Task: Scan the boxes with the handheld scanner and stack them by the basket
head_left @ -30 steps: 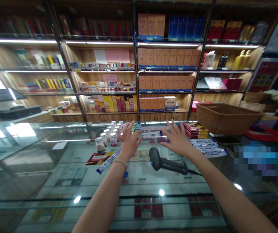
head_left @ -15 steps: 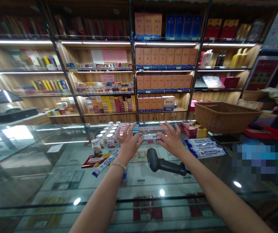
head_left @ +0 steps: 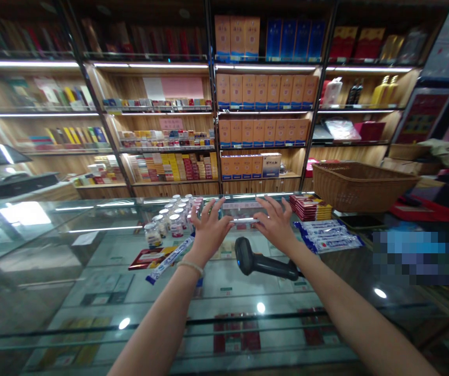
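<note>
Both my hands reach over the glass counter (head_left: 224, 297), knuckles up, fingers stretched forward. A small flat item with a pale, whitish near edge (head_left: 244, 220) spans the gap between my thumbs; its kind is unclear. My left hand (head_left: 211, 232) has its thumb at the item's left end, beside small lidded jars (head_left: 175, 225). My right hand (head_left: 277, 227) meets its right end with thumb and fingers. Below the right hand lies a black barcode scanner (head_left: 263, 263). A blue-and-white stick pack (head_left: 172, 258) rests across a red-and-gold packet (head_left: 146, 258) left of my left wrist.
Right of my right hand are stacked red-and-yellow packets (head_left: 309, 208) and several blue-and-white stick packs (head_left: 330, 236). A wicker basket (head_left: 361, 185) stands behind them. Across the counter, wall shelves (head_left: 263, 180) hold orange boxes (head_left: 261, 133). A blurred patch covers the right side.
The item between my hands now shows as a thinner pale edge, as if tilted. My thumbs have risen slightly. The view has shifted a little; the scanner and packs stay put.
</note>
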Demonstrator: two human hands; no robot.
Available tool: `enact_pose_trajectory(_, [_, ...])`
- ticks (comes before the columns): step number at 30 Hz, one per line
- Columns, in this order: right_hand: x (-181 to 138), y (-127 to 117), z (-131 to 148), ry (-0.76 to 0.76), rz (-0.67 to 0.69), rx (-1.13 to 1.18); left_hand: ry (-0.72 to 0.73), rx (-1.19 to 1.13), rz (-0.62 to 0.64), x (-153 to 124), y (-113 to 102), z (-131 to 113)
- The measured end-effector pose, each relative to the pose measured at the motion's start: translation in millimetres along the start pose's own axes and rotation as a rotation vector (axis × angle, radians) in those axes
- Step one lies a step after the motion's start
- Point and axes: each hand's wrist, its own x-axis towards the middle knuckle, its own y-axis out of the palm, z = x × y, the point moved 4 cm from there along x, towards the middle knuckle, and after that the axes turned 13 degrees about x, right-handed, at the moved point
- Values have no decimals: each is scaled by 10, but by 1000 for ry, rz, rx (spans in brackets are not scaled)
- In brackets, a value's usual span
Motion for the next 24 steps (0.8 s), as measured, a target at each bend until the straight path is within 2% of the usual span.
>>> enact_pose_trajectory(8, [1, -1, -18, 59, -22, 106, 11, 9, -6, -8, 25, -34])
enact_pose_trajectory(16, [26, -27, -85, 195, 47, 254, -56, -35, 8, -7, 12, 45])
enact_pose_trajectory(24, [10, -6, -231, 291, 71, 314, -38, 5, -41, -26, -22, 84])
